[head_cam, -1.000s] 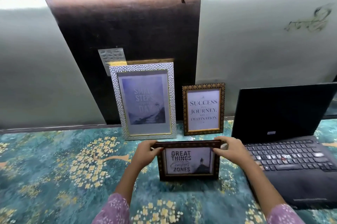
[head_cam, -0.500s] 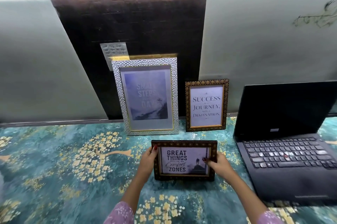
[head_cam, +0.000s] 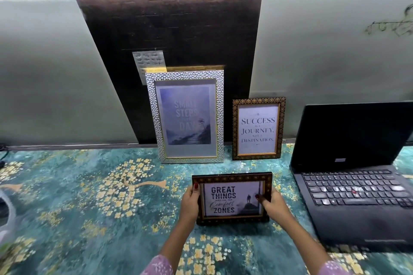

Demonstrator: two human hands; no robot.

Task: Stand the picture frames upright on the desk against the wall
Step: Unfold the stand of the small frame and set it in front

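Two frames already lean on the wall beyond the fingers (head_cam: 196,186), so only the small landscape frame (head_cam: 232,199), clamped by both hands on the table (head_cam: 89,185), is left.

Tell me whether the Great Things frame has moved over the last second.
Yes, slightly: the Great Things frame sits farther from the Success frame, nearer the person.

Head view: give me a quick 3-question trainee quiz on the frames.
1. True or false: both hands hold the landscape frame.
2. How many frames lean upright at the wall?
3. What sits right of the frames? A) laptop B) lamp C) mug

Key:
1. True; left hand and right hand grip its sides.
2. Two: silver frame, small dark frame.
3. A, laptop.
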